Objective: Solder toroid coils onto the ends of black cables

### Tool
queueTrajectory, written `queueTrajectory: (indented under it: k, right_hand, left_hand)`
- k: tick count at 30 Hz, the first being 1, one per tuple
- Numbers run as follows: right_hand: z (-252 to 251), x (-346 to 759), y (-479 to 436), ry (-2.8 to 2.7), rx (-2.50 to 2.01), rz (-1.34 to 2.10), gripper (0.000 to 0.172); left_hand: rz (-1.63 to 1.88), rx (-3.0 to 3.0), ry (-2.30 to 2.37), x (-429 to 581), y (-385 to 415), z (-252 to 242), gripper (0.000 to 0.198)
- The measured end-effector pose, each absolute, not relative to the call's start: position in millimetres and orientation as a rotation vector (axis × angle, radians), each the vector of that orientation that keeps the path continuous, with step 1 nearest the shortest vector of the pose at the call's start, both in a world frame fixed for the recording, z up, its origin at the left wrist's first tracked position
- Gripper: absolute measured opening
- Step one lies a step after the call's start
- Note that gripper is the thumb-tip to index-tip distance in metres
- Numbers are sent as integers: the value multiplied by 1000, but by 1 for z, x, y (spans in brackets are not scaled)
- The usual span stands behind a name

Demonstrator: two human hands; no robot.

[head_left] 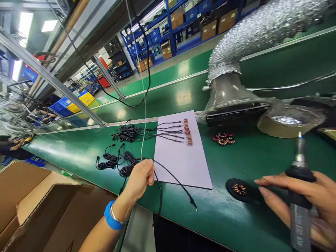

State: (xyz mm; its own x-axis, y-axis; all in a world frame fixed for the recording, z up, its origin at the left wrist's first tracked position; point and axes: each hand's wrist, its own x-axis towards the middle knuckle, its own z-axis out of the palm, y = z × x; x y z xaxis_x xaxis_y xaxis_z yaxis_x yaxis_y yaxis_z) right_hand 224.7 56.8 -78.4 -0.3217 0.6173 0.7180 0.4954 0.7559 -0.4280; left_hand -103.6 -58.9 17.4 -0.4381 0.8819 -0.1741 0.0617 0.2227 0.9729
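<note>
My left hand [140, 176] is closed in a pinch on a black wire [174, 179] whose stripped tip lies near the bench's front edge. It also touches a thin solder strand [143, 115] hanging from above. My right hand [296, 206] grips a soldering iron [299, 196] with its tip pointing up. A black round holder with a copper coil [239, 189] sits just left of my right fingers. A white sheet [181, 161] carries several wired coils [187, 132].
Bundles of black wires [119, 161] lie left of the sheet on the green bench [236, 220]. A fume extractor hood [231, 101] with a foil duct stands behind, loose coils [223, 138] before it. An open cardboard box [34, 206] sits lower left.
</note>
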Motion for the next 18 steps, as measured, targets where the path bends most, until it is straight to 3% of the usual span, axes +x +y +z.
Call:
queueTrajectory:
  k: [2, 5, 8, 11, 15, 17, 18]
  right_hand:
    - [-68, 224, 53, -2022, -764, 160, 21]
    - [-58, 222, 50, -2014, -713, 138, 22]
    - [-52, 219, 51, -2021, -668, 122, 24]
    - [-50, 220, 52, -2010, -643, 143, 30]
    - [-50, 220, 52, -1995, -628, 215, 30]
    - [-50, 219, 52, -1988, -622, 246, 31]
    - [-50, 219, 52, -1988, -620, 260, 32]
  left_hand:
    - [1102, 1137, 1783, -98, -62, 23, 29]
    - [822, 1496, 1727, -85, -63, 33, 6]
    - [399, 1966, 1479, -67, -57, 29, 30]
    - [100, 2359, 1314, -57, -49, 13, 22]
    - [288, 2459, 1447, -77, -38, 18, 18]
    - [597, 2423, 1657, -95, -35, 38, 18]
    - [916, 2313, 1811, -102, -34, 50, 14]
